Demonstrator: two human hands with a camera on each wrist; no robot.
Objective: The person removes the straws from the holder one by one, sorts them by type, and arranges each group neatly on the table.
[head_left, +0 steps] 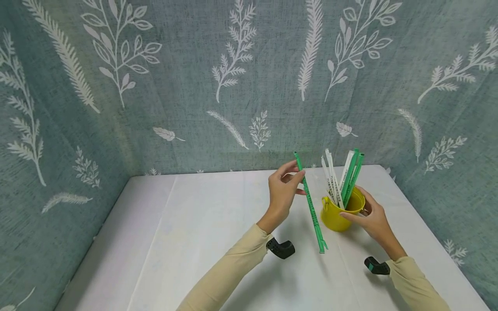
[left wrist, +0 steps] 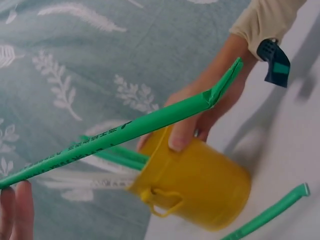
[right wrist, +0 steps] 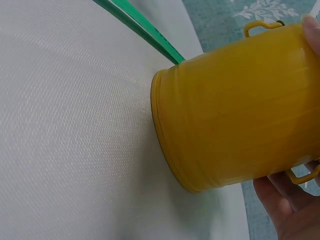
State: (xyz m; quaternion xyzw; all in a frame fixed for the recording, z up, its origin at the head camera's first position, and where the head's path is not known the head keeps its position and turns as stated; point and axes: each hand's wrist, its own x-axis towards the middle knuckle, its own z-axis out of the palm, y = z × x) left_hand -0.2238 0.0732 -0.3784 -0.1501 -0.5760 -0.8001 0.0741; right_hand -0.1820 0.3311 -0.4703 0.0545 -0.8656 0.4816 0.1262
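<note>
Head view: left hand raised, pinching straw.

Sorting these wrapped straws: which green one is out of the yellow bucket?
The long green straw pinched in the left hand; the other green straws stand in the yellow bucket, which the right hand holds.

head: high, forward-down | wrists: close | shared: yellow bucket
</note>
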